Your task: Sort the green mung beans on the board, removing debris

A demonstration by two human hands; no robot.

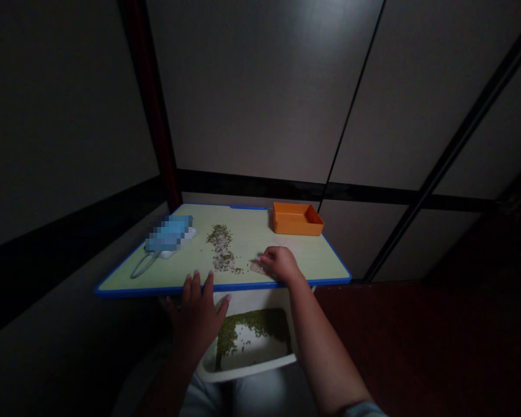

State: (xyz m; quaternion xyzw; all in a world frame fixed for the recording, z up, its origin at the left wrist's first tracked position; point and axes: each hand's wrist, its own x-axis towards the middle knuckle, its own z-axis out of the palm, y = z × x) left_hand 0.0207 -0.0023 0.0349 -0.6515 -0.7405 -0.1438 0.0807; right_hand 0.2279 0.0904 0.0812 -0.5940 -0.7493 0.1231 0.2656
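A pale green tray table with a blue rim (156,288) stands in front of me. A heap of small green and whitish grains (221,248) lies on its middle. My right hand (280,263) rests on the table just right of the heap, fingers curled around a small pale card-like piece (256,267). My left hand (197,310) is at the table's near edge, fingers stretched out and touching the rim. Below the edge, on my lap, sits a white rectangular tub (247,370) with green grains in it.
An orange shallow box (297,219) stands at the table's far right corner. A blue and white object with a loop (167,237) lies at the left. Dark wall panels rise behind the table. A reddish floor lies to the right.
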